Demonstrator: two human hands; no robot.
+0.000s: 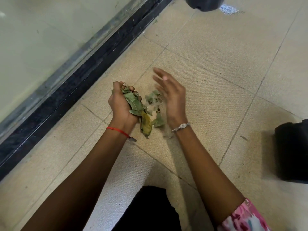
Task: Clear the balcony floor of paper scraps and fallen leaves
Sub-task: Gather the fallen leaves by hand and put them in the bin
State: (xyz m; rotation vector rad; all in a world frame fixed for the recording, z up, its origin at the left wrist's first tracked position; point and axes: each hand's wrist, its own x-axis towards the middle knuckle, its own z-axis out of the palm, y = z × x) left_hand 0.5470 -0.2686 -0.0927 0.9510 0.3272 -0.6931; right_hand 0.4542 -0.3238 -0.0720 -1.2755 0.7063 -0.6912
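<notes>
My left hand [122, 104] grips a bunch of dry green leaves [134, 104], fingers curled round them, with a yellowish leaf [146, 125] hanging out below the palm. Loose leaf bits [154, 97] and one more small leaf [159, 121] lie between the two hands; motion blur hides whether they are falling or on the tiles. My right hand [171, 97] is blurred, fingers straight and spread, holding nothing, just right of those bits. A paper scrap [227, 9] lies on the beige tiled floor [216, 64] at the far top.
A black sliding-door track [80, 72] runs diagonally along the left, with glass beyond it. A dark pot base [205, 3] stands at the top by the paper scrap. A black object [291, 150] sits at the right edge. My dark-clothed knee [150, 209] is at the bottom.
</notes>
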